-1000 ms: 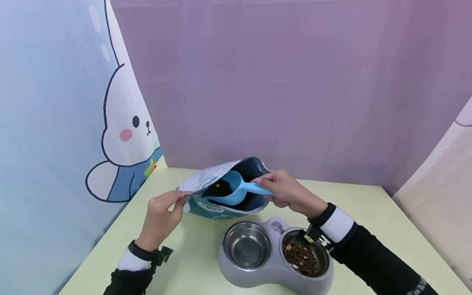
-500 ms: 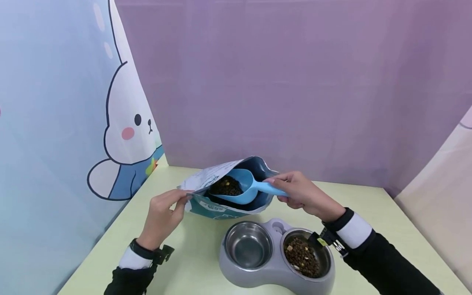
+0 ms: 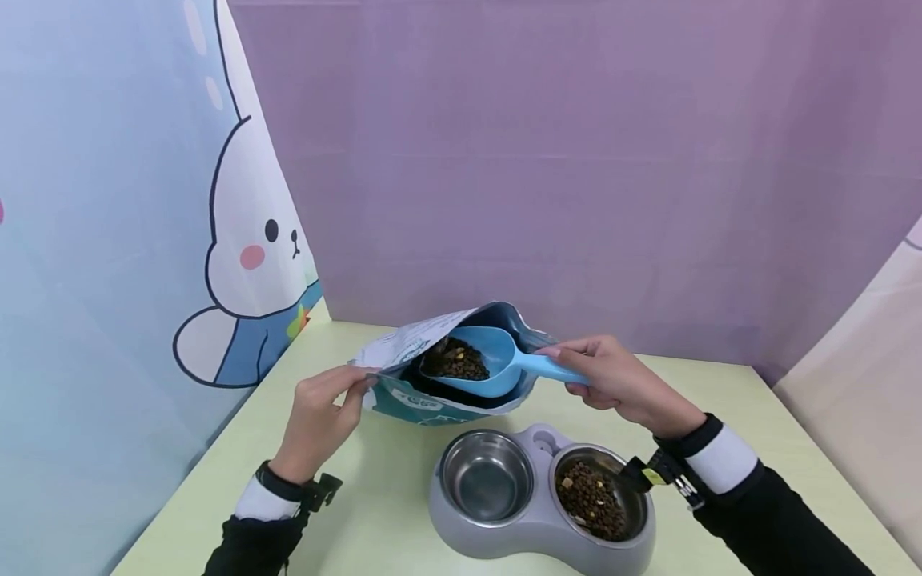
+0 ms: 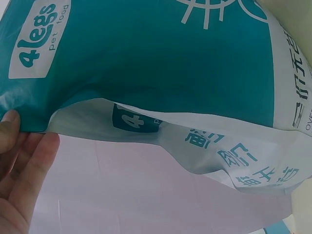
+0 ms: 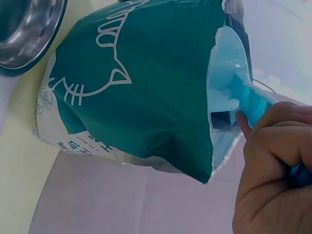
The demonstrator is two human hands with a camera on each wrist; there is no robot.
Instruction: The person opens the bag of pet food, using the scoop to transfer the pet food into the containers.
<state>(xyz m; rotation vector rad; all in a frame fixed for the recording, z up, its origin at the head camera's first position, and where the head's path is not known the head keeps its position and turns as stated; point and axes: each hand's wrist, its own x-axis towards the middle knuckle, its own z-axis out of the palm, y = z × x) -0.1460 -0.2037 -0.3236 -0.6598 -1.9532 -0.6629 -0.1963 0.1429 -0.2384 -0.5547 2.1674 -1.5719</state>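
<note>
A teal and white pet food bag [image 4: 170, 68] stands with its mouth spread wide. At its left corner my left hand [image 3: 322, 416] pinches the edge between thumb and fingers. My right hand [image 3: 625, 380] grips the handle of a light blue scoop [image 3: 497, 360], whose bowl sits within the bag's mouth and carries brown kibble [image 3: 461, 360]. In the right wrist view the curled fingers wrap the handle, and the bag's front covers most of the scoop's bowl.
In front of the bag is a grey double pet feeder [image 3: 540, 540]. Its left steel bowl [image 3: 487, 478] shows a bare bottom; its right steel bowl [image 3: 634, 512] contains kibble and lies partly behind the right wrist camera. A purple cloth [image 3: 576, 160] hangs behind the pale yellow table [image 3: 389, 512].
The scoop has shifted right and slightly up toward the bag's opening, with more kibble visible in it. My right hand moved right with it; my left hand stays at the bag's corner.
</note>
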